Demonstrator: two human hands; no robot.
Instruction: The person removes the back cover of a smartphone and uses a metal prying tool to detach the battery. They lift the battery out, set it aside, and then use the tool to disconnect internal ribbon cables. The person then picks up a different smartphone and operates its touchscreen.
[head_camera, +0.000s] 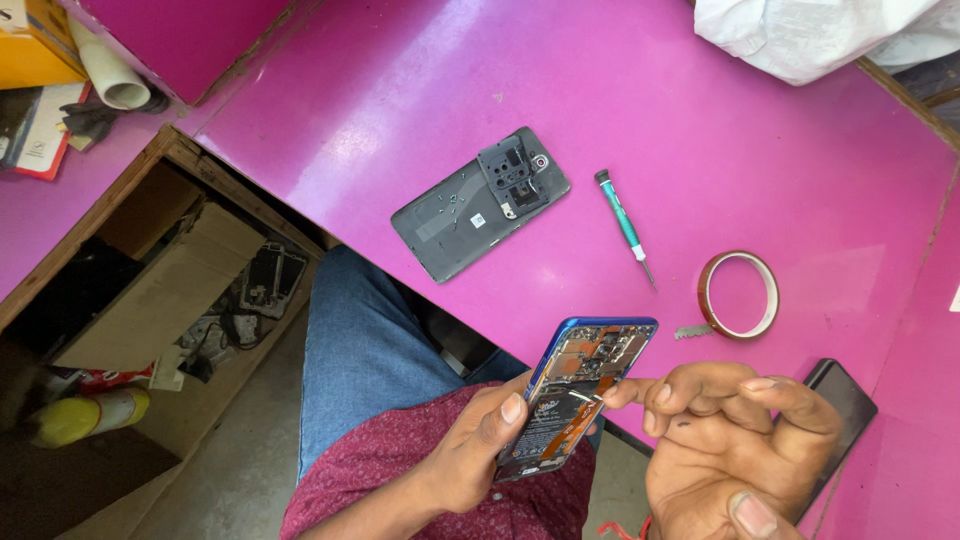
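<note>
My left hand (470, 445) holds an opened blue-framed phone (575, 390) over my lap, its circuit board and battery facing up. My right hand (725, 440) is beside it, fingers curled, with the index fingertip touching the board near the phone's right edge. On the pink table (700, 120) lie the phone's grey back cover (480, 205), inner side up, and a small green-handled screwdriver (625, 225).
A roll of amber tape (738, 294) sits right of the screwdriver. A dark phone (845, 400) lies at the table's lower right, partly behind my right hand. White cloth (800, 35) rests at the top right. An open wooden compartment (150, 300) with cardboard and parts is on the left.
</note>
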